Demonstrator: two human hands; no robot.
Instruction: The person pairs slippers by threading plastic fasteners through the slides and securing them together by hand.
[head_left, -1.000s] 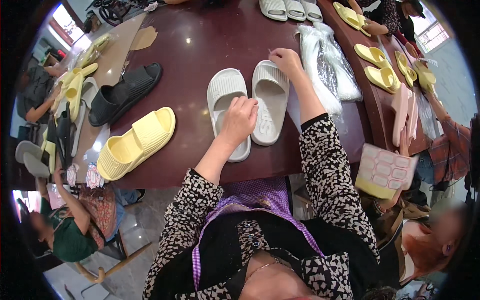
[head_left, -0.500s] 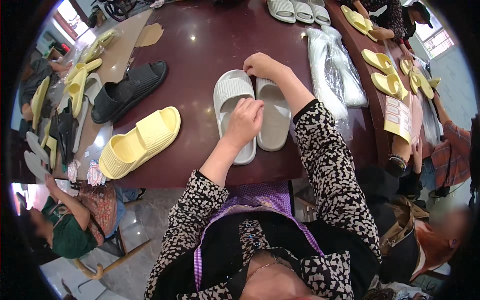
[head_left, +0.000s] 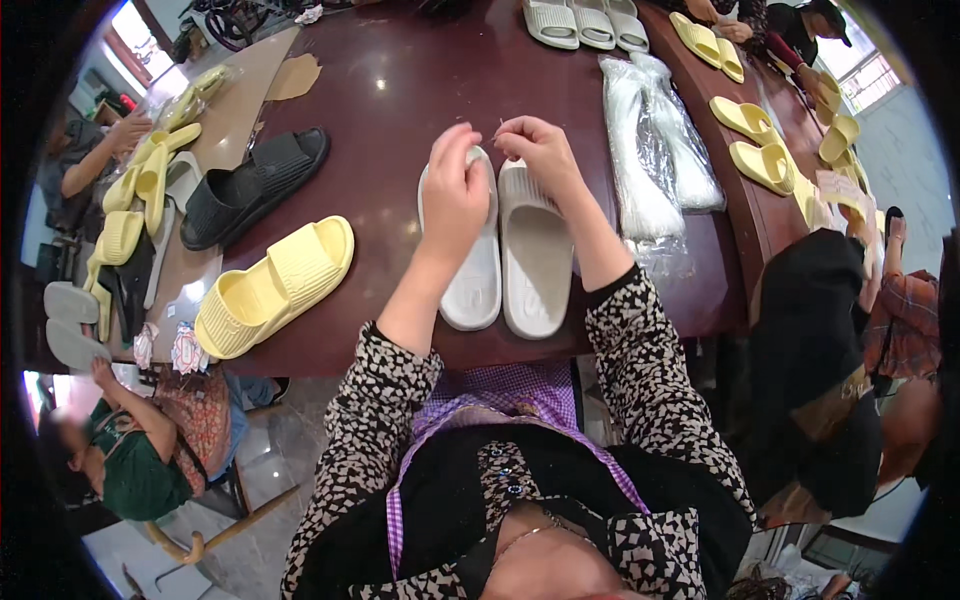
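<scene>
A pair of light grey slide sandals lies before me, toes away: the left slide (head_left: 470, 295) and the right slide (head_left: 537, 270). My left hand (head_left: 455, 190) is over the strap of the left slide, fingers loosely bent and the thumb apart from them; nothing shows in it. Over the toe end of the right slide, my right hand (head_left: 543, 158) has its fingertips pinched together. Whatever they hold is too small to make out. The fingertips of both hands are close but apart. My hands hide much of both straps.
To the left lie a yellow slide (head_left: 275, 285) and a black slide (head_left: 255, 190). On the right are clear bags of white strands (head_left: 645, 165). Several grey slides (head_left: 550, 22) stand at the far edge. Co-workers sit at both sides, with yellow slides (head_left: 762, 165) on the right-hand table.
My left hand has moved forward from the left slide's strap toward its toe. The right slide has come nearer to me, and my right hand has shifted slightly right.
</scene>
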